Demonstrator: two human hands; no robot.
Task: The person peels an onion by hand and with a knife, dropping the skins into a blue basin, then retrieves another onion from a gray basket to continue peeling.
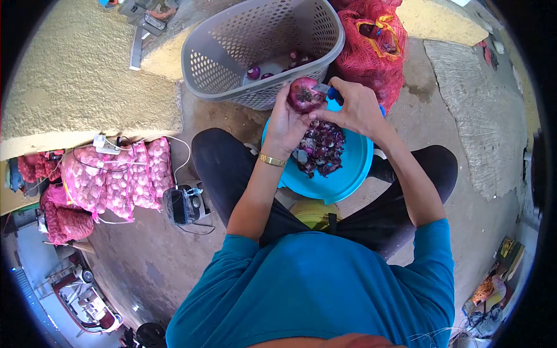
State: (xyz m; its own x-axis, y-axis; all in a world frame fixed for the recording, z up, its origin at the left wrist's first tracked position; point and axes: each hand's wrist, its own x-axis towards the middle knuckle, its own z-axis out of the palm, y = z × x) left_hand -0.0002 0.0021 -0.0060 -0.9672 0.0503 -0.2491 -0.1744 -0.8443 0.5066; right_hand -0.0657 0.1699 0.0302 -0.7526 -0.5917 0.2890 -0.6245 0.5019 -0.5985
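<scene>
A purple-red onion (pixel 304 96) is gripped in my left hand (pixel 285 124), its root end turned up toward me. My right hand (pixel 361 108) is closed around the blue handle of a small knife (pixel 333 94), whose blade reaches the onion's right side. Both hands are above a blue basin (pixel 361 168). Inside the basin lies a heap of dark onion skins and trimmings (pixel 325 148). Just beyond my hands stands a grey perforated basket (pixel 200 93) with several onions (pixel 253 72) at its bottom.
A red mesh sack (pixel 371 64) stands right of the basket. Pink mesh bags of pale bulbs (pixel 116 177) line the left wall, near a small dark appliance (pixel 184 204) with a cable. My knees flank the basin. A rough mat (pixel 464 98) lies on the right.
</scene>
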